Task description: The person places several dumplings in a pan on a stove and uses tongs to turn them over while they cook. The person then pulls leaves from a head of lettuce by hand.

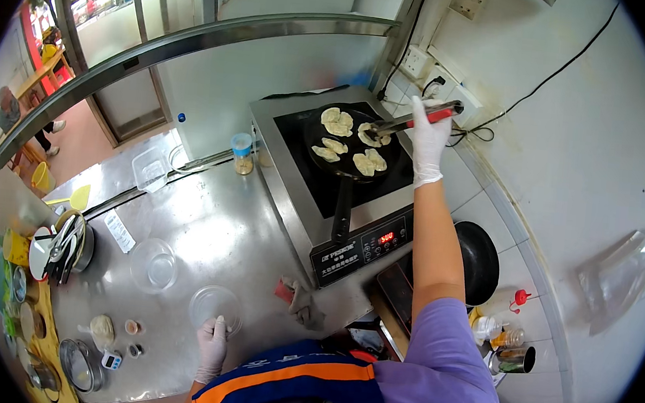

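Observation:
My right hand (427,145), in a white glove, is closed round metal tongs (402,124) with red on the handle. The tongs' tips touch one of several pale flat dough pieces (370,162) in a black frying pan (326,173). The pan rests on an induction cooker (286,175) with a lit display, its handle towards me. Low in the view, my gloved left hand (212,345) is closed at the near rim of a clear plastic bowl (214,299). What the fingertips do there is partly hidden.
A folded cloth (302,303) lies on the steel counter (205,222). A blue-lidded jar (243,156) stands beside the cooker. At left are a pot of utensils (77,245), a sieve (80,364) and a small timer (111,359). A second black pan (478,265) is right of my arm.

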`<control>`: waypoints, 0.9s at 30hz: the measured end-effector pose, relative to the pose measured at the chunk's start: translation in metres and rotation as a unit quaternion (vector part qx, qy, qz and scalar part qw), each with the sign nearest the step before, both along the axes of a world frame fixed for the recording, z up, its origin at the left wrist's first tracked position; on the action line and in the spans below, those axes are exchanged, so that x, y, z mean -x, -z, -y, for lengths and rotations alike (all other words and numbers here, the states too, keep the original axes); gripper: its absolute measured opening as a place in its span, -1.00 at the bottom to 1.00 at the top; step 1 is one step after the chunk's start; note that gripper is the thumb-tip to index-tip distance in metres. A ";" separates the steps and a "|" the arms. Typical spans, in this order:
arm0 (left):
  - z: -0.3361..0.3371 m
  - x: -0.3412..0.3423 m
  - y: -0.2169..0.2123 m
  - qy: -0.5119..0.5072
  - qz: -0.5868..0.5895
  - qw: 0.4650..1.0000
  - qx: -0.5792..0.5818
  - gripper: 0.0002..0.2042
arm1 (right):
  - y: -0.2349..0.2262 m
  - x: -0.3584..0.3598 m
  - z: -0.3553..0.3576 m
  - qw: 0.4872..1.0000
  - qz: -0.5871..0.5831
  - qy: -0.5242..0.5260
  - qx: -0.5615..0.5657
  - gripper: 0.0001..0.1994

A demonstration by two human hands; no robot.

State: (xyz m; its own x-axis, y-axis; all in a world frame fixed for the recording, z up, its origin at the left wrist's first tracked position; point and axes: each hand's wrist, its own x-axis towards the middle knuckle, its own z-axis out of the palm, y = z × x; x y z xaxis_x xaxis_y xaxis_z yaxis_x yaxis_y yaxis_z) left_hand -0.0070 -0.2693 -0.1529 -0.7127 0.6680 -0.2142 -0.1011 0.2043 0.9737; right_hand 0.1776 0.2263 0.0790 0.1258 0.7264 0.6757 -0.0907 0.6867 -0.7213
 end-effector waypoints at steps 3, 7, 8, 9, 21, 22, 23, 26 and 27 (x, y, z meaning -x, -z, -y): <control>0.006 0.001 0.002 -0.033 0.023 0.999 0.009 -0.66 | -0.006 -0.019 -0.010 0.998 -0.045 0.029 0.037 -0.75; 0.008 0.002 0.009 -0.035 0.027 0.999 0.001 -0.66 | 0.004 -0.022 -0.020 0.995 -0.031 0.091 0.001 -0.75; 0.006 0.002 0.006 -0.032 0.025 0.999 -0.004 -0.66 | 0.011 -0.023 -0.027 0.995 0.020 0.096 -0.007 -0.75; 0.003 0.001 0.003 -0.021 0.026 0.999 0.001 -0.66 | 0.017 -0.026 -0.033 0.996 0.016 0.084 -0.005 -0.75; 0.001 0.002 -0.012 -0.008 0.026 0.999 -0.018 -0.67 | 0.017 -0.039 -0.031 0.995 -0.057 0.074 -0.028 -0.82; 0.001 0.003 -0.014 -0.002 0.016 1.000 -0.016 -0.67 | 0.006 -0.045 -0.017 0.994 -0.082 0.067 -0.025 -0.82; 0.001 0.004 -0.016 0.007 0.007 1.000 -0.015 -0.67 | -0.006 -0.054 0.000 0.992 -0.107 0.064 -0.025 -0.83; 0.003 0.002 -0.022 0.002 0.028 0.999 -0.017 -0.67 | -0.023 -0.082 0.056 0.987 -0.153 0.038 -0.037 -0.88; 0.003 0.001 -0.024 0.010 0.024 1.000 -0.011 -0.67 | -0.027 -0.087 0.083 0.985 -0.159 0.059 -0.031 -0.89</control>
